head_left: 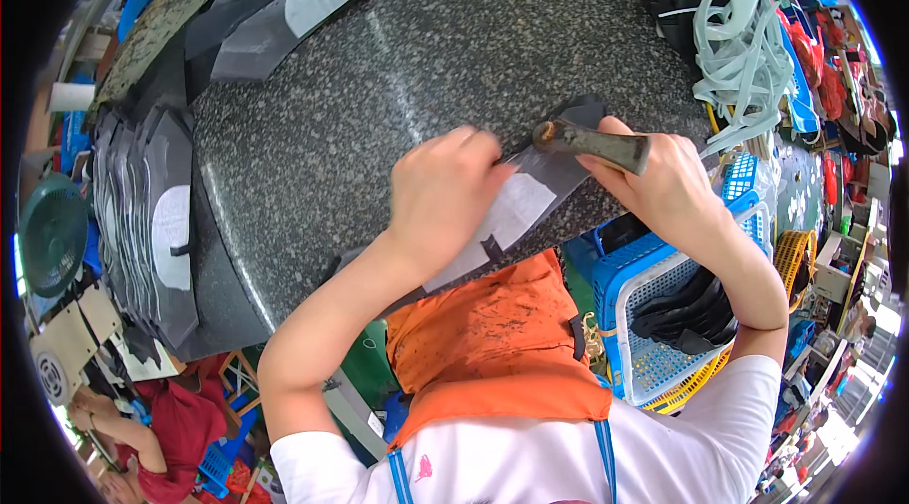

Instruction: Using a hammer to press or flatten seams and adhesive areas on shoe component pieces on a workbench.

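Note:
My left hand (443,191) presses flat on a dark grey cut piece with a white patch (516,210) that lies at the near edge of the speckled stone table (379,78). My right hand (663,184) grips the worn handle of a tool (592,142). The tool's tip rests on the dark piece just right of my left fingers. The piece hangs partly over the table edge above my orange apron (492,333).
A fanned stack of similar dark pieces (156,220) lies at the table's left rim, more at the far left (294,2). Pale green straps (743,49) pile at the right. A blue basket (653,305) with dark parts stands by my right side. Another person in red (170,428) sits lower left.

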Demonstrator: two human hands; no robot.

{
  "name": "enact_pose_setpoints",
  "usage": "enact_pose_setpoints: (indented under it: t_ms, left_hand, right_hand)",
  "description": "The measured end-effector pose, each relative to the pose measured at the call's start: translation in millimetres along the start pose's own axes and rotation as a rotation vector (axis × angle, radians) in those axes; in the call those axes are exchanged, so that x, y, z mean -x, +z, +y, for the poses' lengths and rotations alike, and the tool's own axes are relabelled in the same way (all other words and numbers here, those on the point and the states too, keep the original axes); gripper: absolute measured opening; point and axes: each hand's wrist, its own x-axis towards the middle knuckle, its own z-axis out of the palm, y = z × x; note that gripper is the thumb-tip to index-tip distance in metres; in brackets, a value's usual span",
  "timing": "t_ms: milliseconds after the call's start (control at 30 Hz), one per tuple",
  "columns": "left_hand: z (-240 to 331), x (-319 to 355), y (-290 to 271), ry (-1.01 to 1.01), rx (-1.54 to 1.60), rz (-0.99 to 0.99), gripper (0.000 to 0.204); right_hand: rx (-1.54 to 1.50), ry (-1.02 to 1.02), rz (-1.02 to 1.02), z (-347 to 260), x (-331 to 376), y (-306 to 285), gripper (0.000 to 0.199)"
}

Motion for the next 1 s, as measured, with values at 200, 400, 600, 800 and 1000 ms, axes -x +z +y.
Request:
enact_pose_setpoints:
  t_ms: [200,400,600,800,1000]
  left_hand:
    - [3.4,25.2,10.1,0.410,-0.371,0.120,0.017]
    - [-6.4,21.1,-10.4,0.048,0.111,-0.004,0.019]
    - [-0.5,27.5,-2.7,0.357,-0.214,0.116,0.020]
    - [-4.9,8.4,2.5,0.430,-0.306,0.090,0.022]
    - [-11.9,33.5,-8.9,0.258,-0.123,0.087,0.027]
  right_hand:
    - [-0.003,-0.105,0.066,6.6,0.7,-0.2,0.025]
    - [-0.026,-0.191,-0.016,4.7,-7.2,9.4,0.023]
    - [-0.171,-0.219,0.091,-4.2,0.6,11.1,0.020]
    - [-0.073,-0.102,0.004,-1.6,-0.1,14.6,0.016]
    - [-0.100,-0.220,0.120,-6.9,-3.4,23.6,0.018]
